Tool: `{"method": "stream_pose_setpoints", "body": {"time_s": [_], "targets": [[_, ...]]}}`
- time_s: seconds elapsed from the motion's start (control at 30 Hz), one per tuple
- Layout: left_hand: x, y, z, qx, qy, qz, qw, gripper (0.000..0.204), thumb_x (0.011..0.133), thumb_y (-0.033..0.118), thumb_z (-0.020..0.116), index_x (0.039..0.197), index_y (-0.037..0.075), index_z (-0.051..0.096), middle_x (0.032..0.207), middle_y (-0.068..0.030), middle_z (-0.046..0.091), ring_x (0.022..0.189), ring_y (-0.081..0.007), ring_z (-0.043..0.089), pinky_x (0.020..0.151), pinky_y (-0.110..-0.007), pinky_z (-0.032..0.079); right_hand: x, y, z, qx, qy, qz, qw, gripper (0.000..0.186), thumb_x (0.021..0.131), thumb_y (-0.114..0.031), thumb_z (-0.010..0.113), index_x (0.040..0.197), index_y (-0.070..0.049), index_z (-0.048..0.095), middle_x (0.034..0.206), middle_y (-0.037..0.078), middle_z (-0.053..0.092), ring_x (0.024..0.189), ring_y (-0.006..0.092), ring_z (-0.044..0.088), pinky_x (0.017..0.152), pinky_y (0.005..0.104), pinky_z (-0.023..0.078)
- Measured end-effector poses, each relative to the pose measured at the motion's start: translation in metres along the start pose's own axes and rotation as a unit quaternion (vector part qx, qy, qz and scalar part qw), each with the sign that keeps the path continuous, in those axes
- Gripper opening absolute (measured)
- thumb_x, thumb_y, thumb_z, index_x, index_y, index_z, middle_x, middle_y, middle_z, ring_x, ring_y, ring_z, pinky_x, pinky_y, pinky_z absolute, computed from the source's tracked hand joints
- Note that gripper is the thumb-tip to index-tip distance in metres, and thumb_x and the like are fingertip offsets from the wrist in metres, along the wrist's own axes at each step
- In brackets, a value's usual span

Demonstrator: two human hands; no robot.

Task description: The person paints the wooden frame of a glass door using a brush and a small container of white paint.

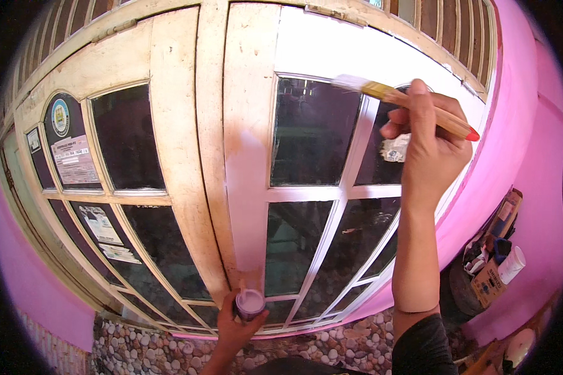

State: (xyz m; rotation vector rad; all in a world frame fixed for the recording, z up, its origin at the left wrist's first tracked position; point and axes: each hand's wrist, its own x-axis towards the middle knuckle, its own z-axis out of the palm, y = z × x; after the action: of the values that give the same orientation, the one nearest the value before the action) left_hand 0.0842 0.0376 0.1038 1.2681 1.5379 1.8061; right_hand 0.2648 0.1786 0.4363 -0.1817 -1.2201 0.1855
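My right hand (428, 140) is raised against the window and grips a paintbrush (413, 103) with a wooden handle and a red tip. Its pale bristles touch the white frame above the upper right pane. My left hand (234, 328) is low at the bottom of the frame and holds a small dark pot of pale lilac paint (250, 304). The window frame (250, 156) is cream and worn on the left half, and freshly coated white to pale pink on the right half. The dark glass panes (313, 131) reflect the surroundings.
Stickers and paper notices (72, 150) sit on the left panes. Pink walls (513, 125) flank the window. A pebble-patterned base (156, 353) runs below it. At the lower right stand a cardboard box, a white bottle and other clutter (494, 262).
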Motion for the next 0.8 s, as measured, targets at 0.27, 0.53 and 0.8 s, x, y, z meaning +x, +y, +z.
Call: {"method": "stream_pose_setpoints", "body": {"time_s": [0.27,0.53,0.8], "targets": [[-0.003,0.002,-0.004,0.018,-0.01,-0.008,1.0,0.07,0.071,0.022,0.089,0.124,-0.002,0.05,0.109,-0.0137,0.064,0.103,-0.0205,0.063,0.09,-0.034,0.051,-0.009,-0.003,0.04,0.116,-0.06,0.07,0.989,0.025,0.092,-0.018,0.071,0.083,0.004,0.062,0.065,0.012,0.064,0.05,0.0152,0.06,0.045,0.0251,0.05],[-0.004,0.001,-0.008,0.004,0.012,-0.006,1.0,0.071,0.071,0.023,0.089,0.125,-0.003,0.05,0.109,-0.0144,0.063,0.104,-0.0207,0.062,0.089,-0.034,0.051,-0.005,0.007,0.036,0.079,-0.049,0.071,0.993,0.025,0.092,-0.019,0.071,0.084,0.003,0.063,0.065,0.011,0.064,0.049,0.0149,0.06,0.047,0.0244,0.049],[0.001,0.006,-0.009,0.07,-0.004,0.025,0.997,0.071,0.071,0.022,0.089,0.125,-0.003,0.05,0.109,-0.0148,0.063,0.101,-0.0212,0.063,0.087,-0.034,0.051,0.003,0.005,0.002,-0.012,0.019,0.033,0.999,0.024,0.092,-0.019,0.07,0.085,0.004,0.065,0.066,0.011,0.064,0.05,0.0127,0.059,0.044,0.0234,0.048]]}}
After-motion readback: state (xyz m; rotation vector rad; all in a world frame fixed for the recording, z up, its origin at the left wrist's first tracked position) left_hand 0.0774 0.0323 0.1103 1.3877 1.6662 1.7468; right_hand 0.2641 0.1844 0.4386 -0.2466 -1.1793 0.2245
